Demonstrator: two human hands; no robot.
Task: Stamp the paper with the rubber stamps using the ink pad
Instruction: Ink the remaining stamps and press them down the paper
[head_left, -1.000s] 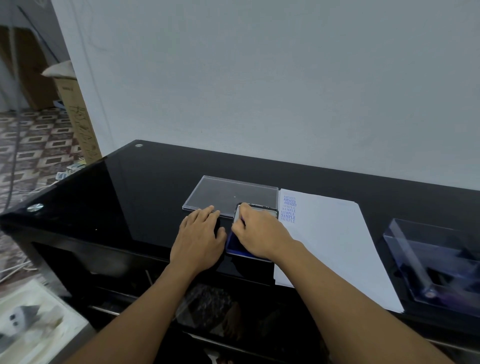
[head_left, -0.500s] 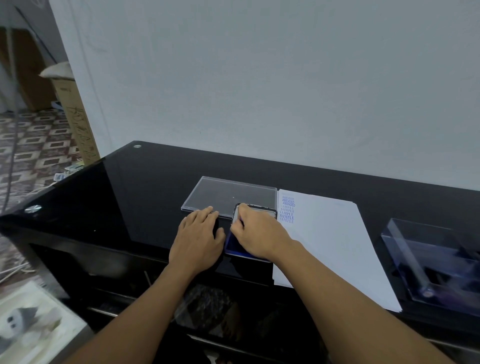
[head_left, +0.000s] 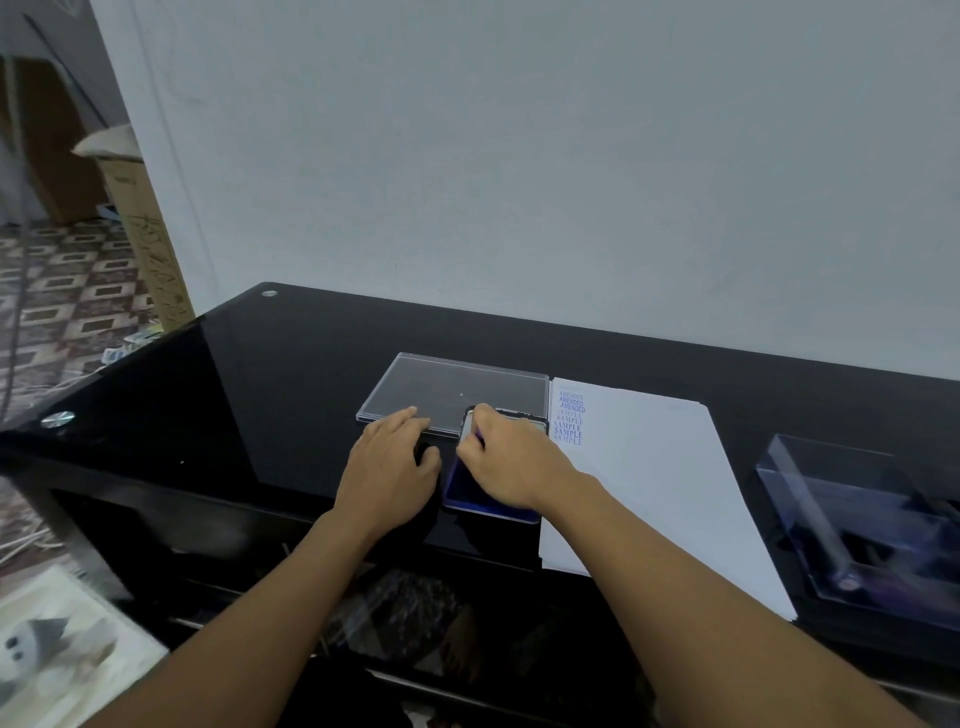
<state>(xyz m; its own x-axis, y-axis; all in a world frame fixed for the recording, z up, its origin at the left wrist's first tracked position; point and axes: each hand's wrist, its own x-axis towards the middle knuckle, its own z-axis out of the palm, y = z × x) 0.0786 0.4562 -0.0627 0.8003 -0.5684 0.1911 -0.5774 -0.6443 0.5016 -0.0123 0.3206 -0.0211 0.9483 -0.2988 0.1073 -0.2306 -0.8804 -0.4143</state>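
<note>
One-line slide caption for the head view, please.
Right hand presses a stamp into the blue ink pad beside stamped paper; left hand rests on the table.

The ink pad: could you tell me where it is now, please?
In the head view, the ink pad lies centre, partly under the right hand, between the left hand and the paper.

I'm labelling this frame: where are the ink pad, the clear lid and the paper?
ink pad (head_left: 460, 491): head view, blue surface near front edge.
clear lid (head_left: 441, 387): head view, middle of its top.
paper (head_left: 649, 478): head view, blank middle.
</note>
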